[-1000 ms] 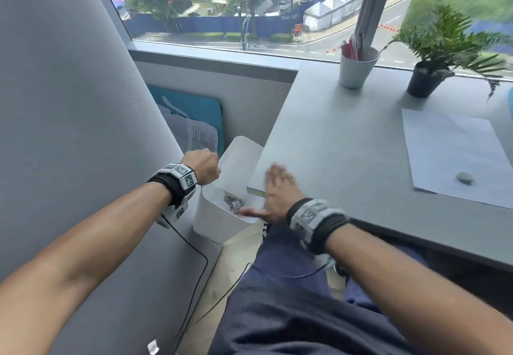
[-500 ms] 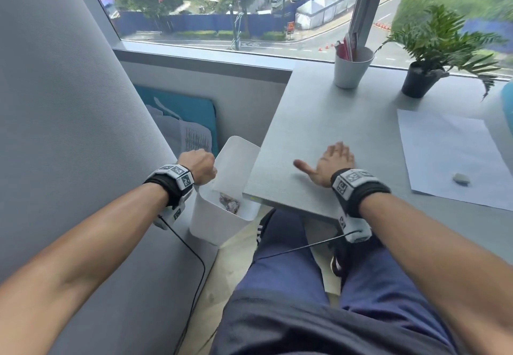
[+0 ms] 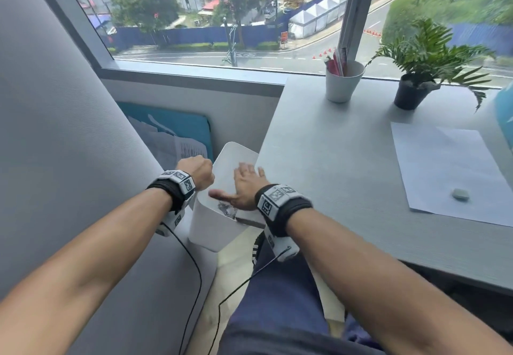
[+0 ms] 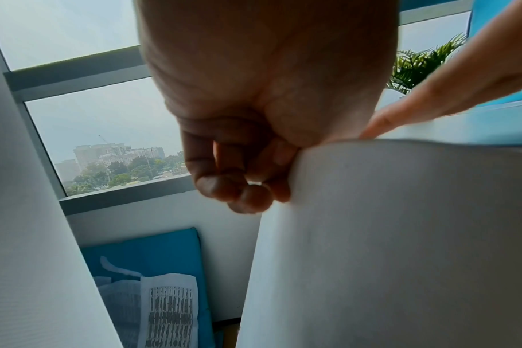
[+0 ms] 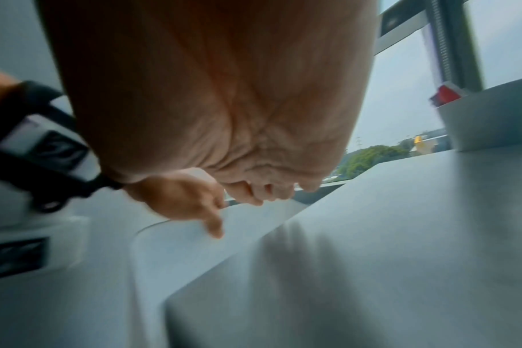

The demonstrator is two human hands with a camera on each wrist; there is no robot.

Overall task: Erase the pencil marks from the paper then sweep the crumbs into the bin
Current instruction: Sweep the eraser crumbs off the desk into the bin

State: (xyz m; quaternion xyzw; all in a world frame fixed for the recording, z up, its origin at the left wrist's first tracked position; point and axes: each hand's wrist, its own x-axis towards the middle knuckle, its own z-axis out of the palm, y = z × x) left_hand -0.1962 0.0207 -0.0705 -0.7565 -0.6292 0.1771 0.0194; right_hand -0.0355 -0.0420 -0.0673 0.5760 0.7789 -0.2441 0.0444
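Note:
My left hand [image 3: 196, 172] grips the near left rim of the white bin [image 3: 213, 229], which stands tucked against the grey table's [image 3: 333, 160] left edge. In the left wrist view its fingers [image 4: 239, 188] curl down over the bin's wall [image 4: 388, 235]. My right hand [image 3: 243, 186] is flat with straight fingers, palm down, past the table's left edge and over the bin's opening. It holds nothing. Crumpled scraps [image 3: 227, 210] lie inside the bin. The white paper [image 3: 444, 165] lies at the table's right, with a grey eraser [image 3: 460, 194] on its near part.
A white cup [image 3: 343, 82] with pens and a potted plant [image 3: 416, 77] stand at the table's back by the window. A grey partition [image 3: 55, 160] rises on the left. A blue folder with papers [image 3: 177, 135] leans behind the bin. My legs are under the table's edge.
Half a second ago my right hand lay on the table near its left edge; it has since swept left off the edge and over the bin. My left hand has kept its grip on the rim.

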